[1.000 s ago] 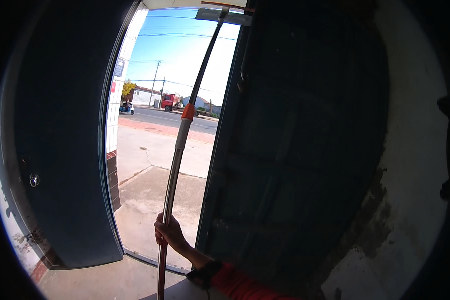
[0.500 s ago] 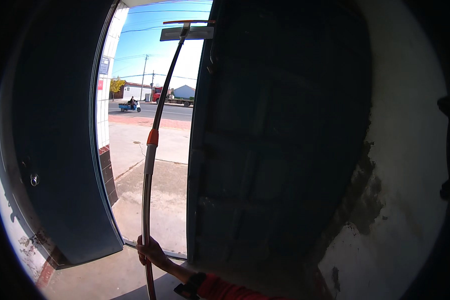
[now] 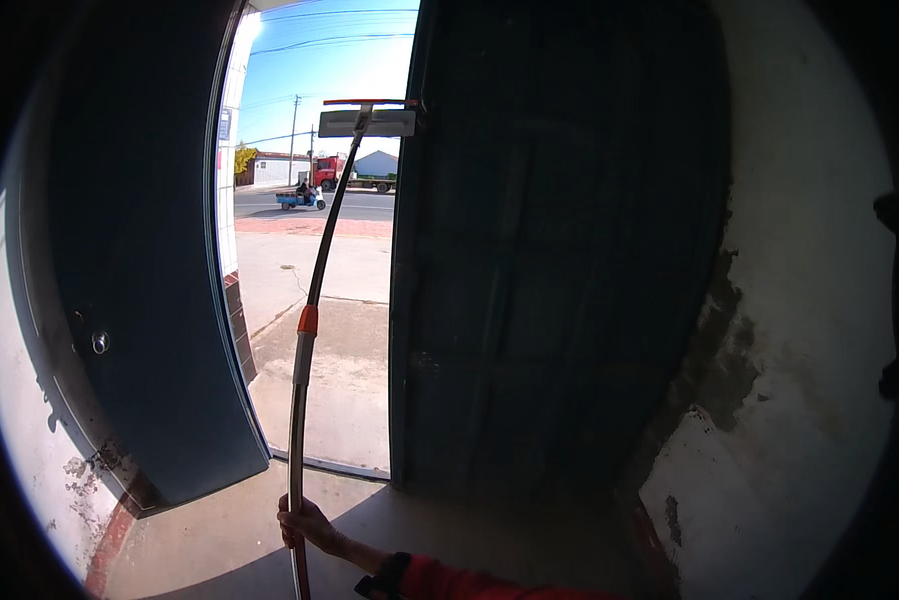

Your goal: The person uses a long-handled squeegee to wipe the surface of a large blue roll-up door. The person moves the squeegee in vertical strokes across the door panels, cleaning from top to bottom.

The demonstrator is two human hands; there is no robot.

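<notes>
My right hand point(image 3: 313, 524), at the end of a red sleeve point(image 3: 480, 583) coming in from the lower right, is closed round the lower pole of a long-handled window squeegee point(image 3: 300, 415). The pole rises nearly upright, leaning a little right toward its top, with an orange collar point(image 3: 309, 319) partway along. Its flat grey head and thin orange blade are up in the doorway, close to the edge of the dark right door panel point(image 3: 560, 300); I cannot tell whether they touch it. A dark band sits on my wrist. My left hand is out of view.
A dark blue door leaf point(image 3: 160, 330) with a round metal knob stands on the left. Flaking white walls point(image 3: 800, 400) flank both sides. Past the sill point(image 3: 345, 467) lie paving and a road, with a blue three-wheeler point(image 3: 301, 198) and a red truck point(image 3: 327, 172).
The squeegee's head, the pole and my right hand now sit lower in the picture, while the view has shifted somewhat. Outside, the three-wheeler has moved right along the road.
</notes>
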